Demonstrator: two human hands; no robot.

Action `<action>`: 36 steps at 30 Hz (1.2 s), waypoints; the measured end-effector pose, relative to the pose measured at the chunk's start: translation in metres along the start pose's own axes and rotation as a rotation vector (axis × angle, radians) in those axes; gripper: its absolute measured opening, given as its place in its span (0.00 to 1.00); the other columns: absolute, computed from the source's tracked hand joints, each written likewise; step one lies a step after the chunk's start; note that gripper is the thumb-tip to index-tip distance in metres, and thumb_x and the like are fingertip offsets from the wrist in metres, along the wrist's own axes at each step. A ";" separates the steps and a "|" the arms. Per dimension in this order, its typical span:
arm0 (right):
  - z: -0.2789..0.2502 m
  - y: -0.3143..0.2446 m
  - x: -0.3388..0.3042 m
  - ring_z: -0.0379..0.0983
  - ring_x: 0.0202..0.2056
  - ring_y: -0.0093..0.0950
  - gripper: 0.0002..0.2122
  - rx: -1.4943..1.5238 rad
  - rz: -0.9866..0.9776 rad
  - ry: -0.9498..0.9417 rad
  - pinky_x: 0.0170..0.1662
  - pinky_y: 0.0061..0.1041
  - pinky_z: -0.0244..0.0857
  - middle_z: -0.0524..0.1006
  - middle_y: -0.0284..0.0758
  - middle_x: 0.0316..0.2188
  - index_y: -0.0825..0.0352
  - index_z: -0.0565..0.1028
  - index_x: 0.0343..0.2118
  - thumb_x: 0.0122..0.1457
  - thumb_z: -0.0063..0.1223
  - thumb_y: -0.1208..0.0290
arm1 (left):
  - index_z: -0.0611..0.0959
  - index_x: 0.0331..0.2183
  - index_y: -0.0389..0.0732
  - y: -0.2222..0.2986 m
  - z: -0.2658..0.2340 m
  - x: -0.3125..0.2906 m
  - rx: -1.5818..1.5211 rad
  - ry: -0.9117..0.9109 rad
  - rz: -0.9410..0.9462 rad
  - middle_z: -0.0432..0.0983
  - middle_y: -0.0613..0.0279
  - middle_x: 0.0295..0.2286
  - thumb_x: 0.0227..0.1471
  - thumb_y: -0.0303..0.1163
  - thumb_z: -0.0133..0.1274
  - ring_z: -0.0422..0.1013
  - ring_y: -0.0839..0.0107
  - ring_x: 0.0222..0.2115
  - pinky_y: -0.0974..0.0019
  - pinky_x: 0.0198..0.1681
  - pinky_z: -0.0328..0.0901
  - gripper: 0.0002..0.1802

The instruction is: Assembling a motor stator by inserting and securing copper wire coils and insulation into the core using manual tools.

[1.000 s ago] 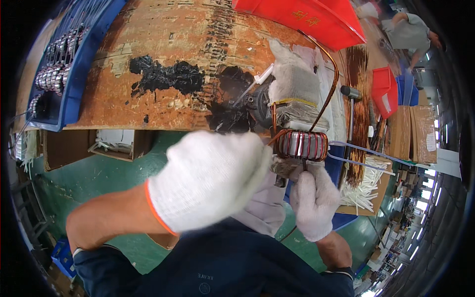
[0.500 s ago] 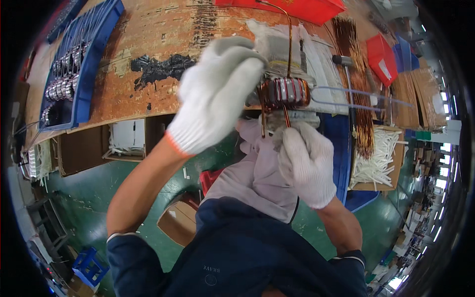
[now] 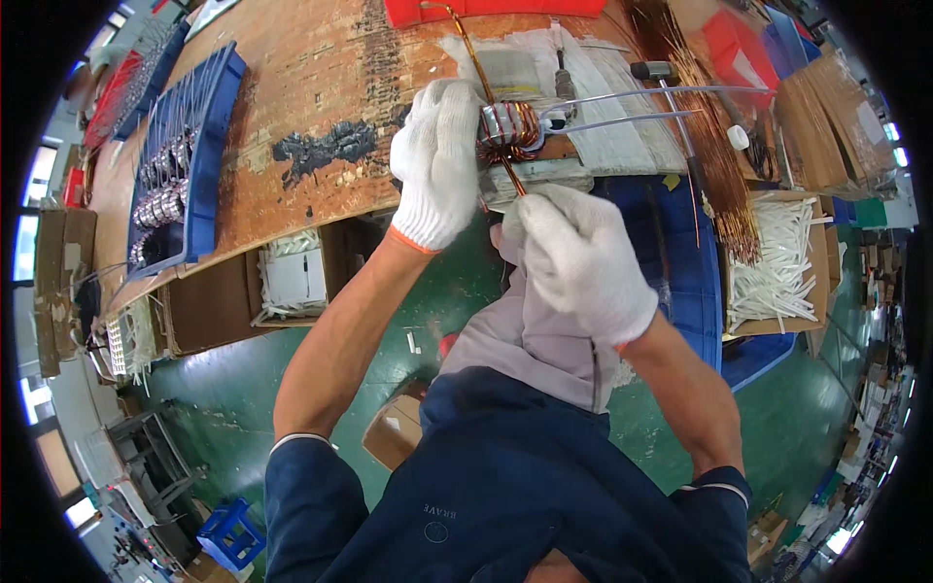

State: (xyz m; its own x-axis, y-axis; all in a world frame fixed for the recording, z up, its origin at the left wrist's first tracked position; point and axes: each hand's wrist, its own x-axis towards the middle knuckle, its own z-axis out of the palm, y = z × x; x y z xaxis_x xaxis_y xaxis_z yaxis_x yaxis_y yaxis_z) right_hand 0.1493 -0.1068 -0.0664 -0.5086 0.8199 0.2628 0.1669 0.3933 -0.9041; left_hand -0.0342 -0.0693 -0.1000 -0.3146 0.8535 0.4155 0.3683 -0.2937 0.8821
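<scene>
A ring-shaped coil, silvery with copper wire wound around it, sits at the front edge of the wooden bench. My left hand, in a white knit glove, is closed against the coil's left side; its fingertips are partly hidden. A long copper wire rises from the coil toward the back of the bench. Below the coil, my gloved right hand pinches the lower end of the copper wire. Two pale, thin strands stretch rightward from the coil.
A blue tray of finished-looking coils stands at left. To the right lie a hammer, a bundle of copper wires and a box of white tubes. A red bin is at the back, a screwdriver-like tool behind the coil.
My left hand has come down from above onto the coil's left side. The coil has tilted, its long wire now leaning left. My right hand keeps its pinch, drawn slightly right of the coil.
</scene>
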 end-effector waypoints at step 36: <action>0.005 -0.097 0.239 0.65 0.17 0.18 0.16 0.386 0.019 0.290 0.19 0.19 0.59 0.70 0.25 0.17 0.65 0.76 0.26 0.72 0.49 0.63 | 0.78 0.34 0.34 0.019 -0.020 0.000 0.116 -0.135 0.193 0.74 0.50 0.42 0.46 0.41 0.69 0.72 0.51 0.44 0.57 0.49 0.68 0.23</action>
State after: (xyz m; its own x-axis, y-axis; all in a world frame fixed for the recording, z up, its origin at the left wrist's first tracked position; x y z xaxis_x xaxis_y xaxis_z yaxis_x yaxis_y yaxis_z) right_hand 0.0074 0.0490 0.0829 -0.2429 0.9291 0.2789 -0.1795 0.2395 -0.9541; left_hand -0.0450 -0.0834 -0.0787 -0.1120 0.8387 0.5330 0.5100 -0.4118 0.7552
